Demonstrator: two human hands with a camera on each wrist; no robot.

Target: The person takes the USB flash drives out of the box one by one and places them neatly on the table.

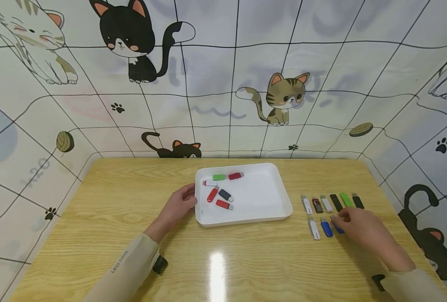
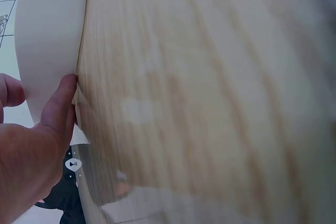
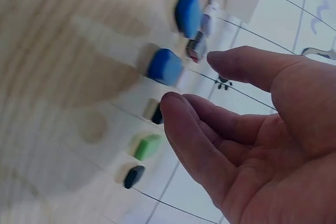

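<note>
My left hand [image 1: 178,205] grips the left edge of a white tray [image 1: 261,197]; in the left wrist view, fingers on either side of the tray wall [image 2: 50,30] hold it. Several USB sticks lie inside the tray, including a green one [image 1: 218,177] and a dark blue one [image 1: 225,195]. My right hand [image 1: 364,226] hovers at the right end of a front row of USB sticks, close to a blue USB stick [image 1: 338,226]. In the right wrist view, thumb and forefinger are apart, with that blue stick [image 3: 165,67] just beyond them on the table.
Behind the front row stands a second row with a bright green USB stick [image 1: 346,199] and black ones. A white stick [image 1: 314,228] and another blue stick [image 1: 326,227] complete the front row. Cat-patterned walls [image 1: 215,105] border the wooden table [image 1: 132,184].
</note>
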